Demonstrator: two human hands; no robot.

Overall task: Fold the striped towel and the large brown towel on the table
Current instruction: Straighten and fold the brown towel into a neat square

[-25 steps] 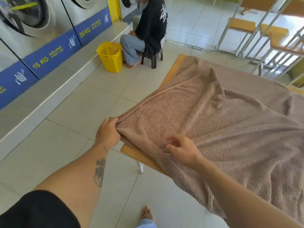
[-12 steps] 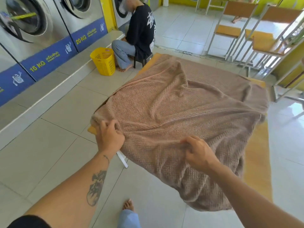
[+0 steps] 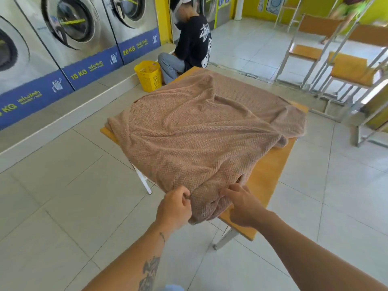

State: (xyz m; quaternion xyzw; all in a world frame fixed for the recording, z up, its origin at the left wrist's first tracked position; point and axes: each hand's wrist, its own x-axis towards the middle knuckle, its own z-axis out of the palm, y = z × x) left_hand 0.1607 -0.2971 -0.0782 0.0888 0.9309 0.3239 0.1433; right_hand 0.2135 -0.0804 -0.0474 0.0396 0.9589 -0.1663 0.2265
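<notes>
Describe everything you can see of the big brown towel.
The brown towel is large and pinkish-brown, with a waffle-like texture. It lies rumpled and wrinkled over most of the wooden table, its near end hanging over the edge. The left hand and right hand each grip that end, close together.

brown waffle-textured towel, orange table, yellow basket, blue-banded silver washers

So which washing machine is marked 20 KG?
The rightmost washing machine in the blue-panelled row, behind the yellow basket; its left neighbour reads 15 KG.
</notes>
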